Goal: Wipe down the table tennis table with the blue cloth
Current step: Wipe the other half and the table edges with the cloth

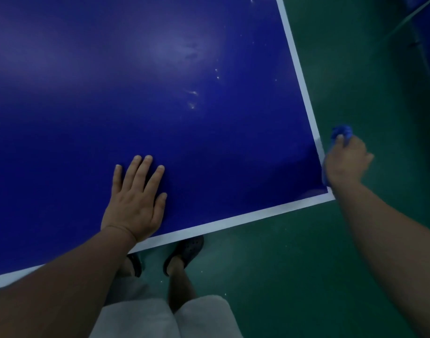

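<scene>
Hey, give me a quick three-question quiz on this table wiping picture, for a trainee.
1. True or false: the left hand lies flat on the table tennis table.
2. Which hand grips the blue cloth? A) left hand B) right hand
3. Short answer: where do the pale smudges sit relative to the left hand?

Key: 1 true; 2 B; 3 farther up the table, toward its right edge.

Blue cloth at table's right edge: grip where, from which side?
Grip the blue cloth by its crumpled middle, from outside the table edge, as the right hand does. It is wadded against that edge, so its bulk can be wrapped.
</scene>
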Motion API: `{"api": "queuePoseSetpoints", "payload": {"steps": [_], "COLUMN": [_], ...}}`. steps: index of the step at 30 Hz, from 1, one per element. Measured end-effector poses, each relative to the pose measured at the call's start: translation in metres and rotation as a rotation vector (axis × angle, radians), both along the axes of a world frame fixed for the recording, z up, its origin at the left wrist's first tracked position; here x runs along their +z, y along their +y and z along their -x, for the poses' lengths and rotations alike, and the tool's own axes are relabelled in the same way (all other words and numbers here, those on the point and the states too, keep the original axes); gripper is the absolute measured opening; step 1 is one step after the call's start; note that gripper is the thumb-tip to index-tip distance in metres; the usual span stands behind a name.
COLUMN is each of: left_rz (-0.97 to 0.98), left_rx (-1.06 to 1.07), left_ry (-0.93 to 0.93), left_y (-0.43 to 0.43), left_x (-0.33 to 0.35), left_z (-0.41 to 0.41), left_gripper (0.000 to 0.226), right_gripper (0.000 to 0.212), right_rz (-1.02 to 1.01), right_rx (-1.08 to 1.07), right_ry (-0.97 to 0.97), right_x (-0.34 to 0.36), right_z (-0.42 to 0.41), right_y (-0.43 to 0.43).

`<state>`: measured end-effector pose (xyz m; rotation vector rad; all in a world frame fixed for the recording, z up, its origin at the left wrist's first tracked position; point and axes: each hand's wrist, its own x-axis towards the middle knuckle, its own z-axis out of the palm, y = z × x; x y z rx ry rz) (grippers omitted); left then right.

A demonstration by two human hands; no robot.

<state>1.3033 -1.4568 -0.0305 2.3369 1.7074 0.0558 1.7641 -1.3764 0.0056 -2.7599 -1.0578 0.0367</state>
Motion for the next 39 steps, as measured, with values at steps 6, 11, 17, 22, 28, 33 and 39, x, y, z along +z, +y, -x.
{"api": "queuePoseSetpoints", "payload": {"steps": [6, 11, 17, 22, 28, 33, 39], "left_rz": [0.002, 0.023, 0.028, 0.012, 0.106, 0.051, 0.035], "left_rx": [0.005, 0.004, 0.017, 0.142, 0.082, 0.118, 0.198], "left_ry": [0.000, 0.008, -0.070, -0.314, -0.243, -0.299, -0.151], "left_y": [0.000, 0.001, 0.001, 0.005, 0.007, 0.020, 0.055], "left_x": [-0.001, 0.001, 0.003, 0.004, 0.009, 0.019, 0.008], "left_z": [0.000, -0.001, 0.003, 0.006, 0.006, 0.031, 0.055], "left_gripper": [0.064, 0.063, 0.066, 0.066, 0.073, 0.069, 0.067], "right_gripper": [0.047, 0.056, 0.055, 0.059, 0.052, 0.056, 0.052], "right_rz": [0.109, 0.095, -0.015, 0.103, -0.020, -0.027, 0.071], "right_rx": [0.943, 0.588, 0.750, 1.332, 1.047, 0.593, 1.439], "right_ry": [-0.028, 0.005, 0.023, 0.057, -0.068, 0.027, 0.069], "right_x": [-0.022, -0.024, -0.045, -0.042, -0.039, -0.026, -0.026], "right_z": [0.138, 0.122, 0.225, 0.282, 0.158, 0.211, 0.332], "right_y": [-0.071, -0.037, -0.023, -0.103, -0.022, -0.031, -0.101]}}
